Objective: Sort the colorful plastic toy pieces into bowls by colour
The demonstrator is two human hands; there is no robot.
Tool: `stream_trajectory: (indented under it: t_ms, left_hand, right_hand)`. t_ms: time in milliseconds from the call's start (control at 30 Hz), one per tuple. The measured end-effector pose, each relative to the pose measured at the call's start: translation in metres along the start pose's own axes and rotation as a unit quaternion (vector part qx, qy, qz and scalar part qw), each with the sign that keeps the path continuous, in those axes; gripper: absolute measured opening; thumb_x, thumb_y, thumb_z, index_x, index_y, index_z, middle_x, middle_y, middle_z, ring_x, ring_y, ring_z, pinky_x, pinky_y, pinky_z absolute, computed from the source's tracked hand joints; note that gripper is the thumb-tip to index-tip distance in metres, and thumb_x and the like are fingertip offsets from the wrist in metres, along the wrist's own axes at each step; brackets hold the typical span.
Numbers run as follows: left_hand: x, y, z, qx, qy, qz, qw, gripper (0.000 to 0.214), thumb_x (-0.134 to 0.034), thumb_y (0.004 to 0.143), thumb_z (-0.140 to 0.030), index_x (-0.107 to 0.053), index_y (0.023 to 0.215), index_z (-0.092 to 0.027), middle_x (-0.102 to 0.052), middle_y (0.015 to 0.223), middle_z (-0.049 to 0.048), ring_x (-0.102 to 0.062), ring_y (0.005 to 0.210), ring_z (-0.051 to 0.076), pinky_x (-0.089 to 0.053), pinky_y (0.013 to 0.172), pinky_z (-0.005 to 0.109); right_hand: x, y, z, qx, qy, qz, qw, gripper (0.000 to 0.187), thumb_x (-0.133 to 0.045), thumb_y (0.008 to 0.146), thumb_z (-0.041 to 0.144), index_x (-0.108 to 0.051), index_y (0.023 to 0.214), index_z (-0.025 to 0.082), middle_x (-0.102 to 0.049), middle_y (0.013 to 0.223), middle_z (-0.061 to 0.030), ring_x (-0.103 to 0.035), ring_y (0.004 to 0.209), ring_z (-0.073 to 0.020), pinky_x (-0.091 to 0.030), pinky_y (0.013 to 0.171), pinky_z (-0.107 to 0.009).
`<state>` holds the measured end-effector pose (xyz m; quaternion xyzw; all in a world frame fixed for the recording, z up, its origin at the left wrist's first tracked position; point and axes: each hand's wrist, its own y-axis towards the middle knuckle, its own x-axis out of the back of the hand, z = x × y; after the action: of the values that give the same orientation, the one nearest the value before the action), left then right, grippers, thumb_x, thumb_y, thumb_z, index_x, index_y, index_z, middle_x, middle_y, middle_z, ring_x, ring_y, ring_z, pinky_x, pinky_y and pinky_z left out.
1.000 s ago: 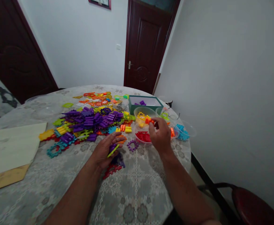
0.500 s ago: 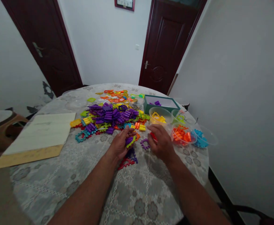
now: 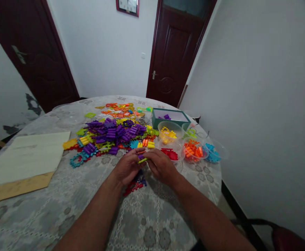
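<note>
My left hand (image 3: 127,166) is curled around a few plastic building pieces (image 3: 142,160), one yellow-green and at least one purple. My right hand (image 3: 165,168) meets it from the right, its fingertips closed at the edge of the same pieces. Fingers hide most of their shape. Below the hands, red and dark blue toothed pieces (image 3: 133,188) lie on the tablecloth. Just beyond the fingers are orange and yellow ridged pieces (image 3: 146,143). A clear bowl with red pieces (image 3: 169,154) stands beside my right hand.
A large mixed pile of mostly purple pieces (image 3: 113,134) covers the table's middle. Right of it stand a green box (image 3: 171,122) and clear bowls holding yellow (image 3: 167,135), orange (image 3: 193,150) and blue pieces (image 3: 212,153). Cardboard with pale paper (image 3: 29,153) lies left.
My right hand has moved left from beside the red pieces' bowl to the pieces in my left hand. The whole view has shifted, so the table appears further left.
</note>
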<state>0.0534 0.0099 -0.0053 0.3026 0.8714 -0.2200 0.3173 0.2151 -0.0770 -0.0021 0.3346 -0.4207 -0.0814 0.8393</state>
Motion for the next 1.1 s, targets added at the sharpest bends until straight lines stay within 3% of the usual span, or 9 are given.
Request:
stream_trajectory:
  t_ms: [167, 300, 433, 533, 633, 767, 867, 967, 1100]
  left_hand:
    - [-0.001, -0.001, -0.002, -0.001, 0.032, 0.018, 0.999, 0.037, -0.071, 0.069, 0.000, -0.076, 0.103, -0.013, -0.075, 0.112, 0.0130, -0.073, 0.094, 0.020, -0.063, 0.081, 0.027]
    - [-0.003, -0.002, -0.003, -0.004, 0.031, 0.000, 1.000, 0.043, -0.071, 0.069, 0.006, -0.074, 0.107, -0.014, -0.076, 0.111, 0.0134, -0.077, 0.099, 0.022, -0.065, 0.090, 0.030]
    - [-0.001, -0.001, -0.002, -0.004, 0.034, -0.026, 0.999, 0.052, -0.070, 0.072, 0.009, -0.069, 0.119, -0.014, -0.076, 0.120, 0.0193, -0.076, 0.116, 0.028, -0.065, 0.097, 0.031]
    - [-0.003, -0.001, -0.002, 0.000, 0.047, -0.028, 0.999, 0.056, -0.073, 0.075, 0.007, -0.065, 0.126, -0.014, -0.076, 0.125, 0.0215, -0.075, 0.119, 0.028, -0.065, 0.096, 0.029]
    - [-0.007, -0.004, -0.002, -0.002, 0.053, -0.020, 0.998, 0.057, -0.076, 0.078, 0.004, -0.063, 0.130, -0.016, -0.077, 0.124, 0.0200, -0.076, 0.118, 0.028, -0.065, 0.097, 0.031]
    - [-0.011, -0.007, -0.004, -0.011, 0.057, -0.023, 0.998, 0.059, -0.081, 0.080, -0.002, -0.062, 0.133, -0.018, -0.078, 0.121, 0.0184, -0.077, 0.116, 0.028, -0.066, 0.095, 0.033]
    - [-0.012, -0.008, -0.004, -0.011, 0.063, -0.010, 0.998, 0.060, -0.084, 0.082, -0.009, -0.061, 0.137, -0.018, -0.078, 0.121, 0.0185, -0.078, 0.114, 0.028, -0.066, 0.094, 0.035]
    - [-0.013, -0.009, -0.004, -0.001, 0.070, 0.009, 0.997, 0.061, -0.087, 0.084, -0.019, -0.061, 0.139, -0.017, -0.078, 0.121, 0.0203, -0.078, 0.110, 0.030, -0.066, 0.092, 0.039]
    - [-0.012, -0.010, -0.004, 0.009, 0.068, 0.029, 0.997, 0.060, -0.088, 0.084, -0.030, -0.063, 0.137, -0.019, -0.078, 0.121, 0.0195, -0.080, 0.101, 0.029, -0.067, 0.084, 0.038]
  right_hand:
    - [0.018, 0.005, 0.013, -0.013, 0.038, -0.041, 0.998, 0.026, -0.058, 0.105, 0.020, -0.068, 0.128, 0.024, -0.075, 0.115, -0.0091, -0.071, 0.104, -0.0206, -0.057, 0.094, -0.035]
    - [0.051, 0.008, 0.007, -0.145, 0.069, -0.042, 0.986, 0.026, -0.066, 0.101, 0.030, -0.072, 0.125, 0.023, -0.075, 0.095, -0.0023, -0.069, 0.082, -0.0158, -0.056, 0.078, -0.028]
    - [0.104, 0.008, -0.032, -0.275, 0.021, -0.047, 0.960, 0.029, -0.065, 0.096, 0.036, -0.075, 0.119, 0.020, -0.069, 0.076, 0.0017, -0.063, 0.064, -0.0137, -0.051, 0.064, -0.026]
    - [0.139, 0.006, -0.070, -0.347, -0.030, -0.132, 0.928, 0.038, -0.061, 0.094, 0.037, -0.073, 0.123, 0.016, -0.073, 0.081, -0.0023, -0.066, 0.064, -0.0156, -0.054, 0.064, -0.027]
    - [0.157, 0.001, -0.099, -0.374, -0.088, -0.230, 0.894, 0.048, -0.054, 0.092, 0.034, -0.068, 0.133, 0.012, -0.078, 0.104, -0.0113, -0.072, 0.079, -0.0199, -0.060, 0.077, -0.034]
    - [0.148, -0.006, -0.106, -0.315, -0.237, -0.318, 0.862, 0.046, -0.047, 0.089, 0.025, -0.072, 0.124, 0.010, -0.073, 0.128, -0.0199, -0.068, 0.116, -0.0284, -0.052, 0.108, -0.048]
    - [0.122, -0.005, -0.082, -0.246, -0.204, -0.320, 0.892, 0.037, -0.049, 0.093, 0.025, -0.075, 0.118, 0.015, -0.076, 0.124, -0.0155, -0.069, 0.117, -0.0268, -0.053, 0.107, -0.046]
    - [0.091, 0.001, -0.043, -0.178, -0.099, -0.216, 0.955, 0.026, -0.055, 0.098, 0.026, -0.075, 0.113, 0.020, -0.078, 0.115, -0.0109, -0.072, 0.105, -0.0237, -0.058, 0.092, -0.039]
    - [0.051, 0.008, -0.002, -0.026, -0.017, -0.022, 0.999, 0.027, -0.066, 0.098, 0.025, -0.070, 0.125, 0.023, -0.076, 0.123, -0.0099, -0.070, 0.115, -0.0240, -0.055, 0.102, -0.042]
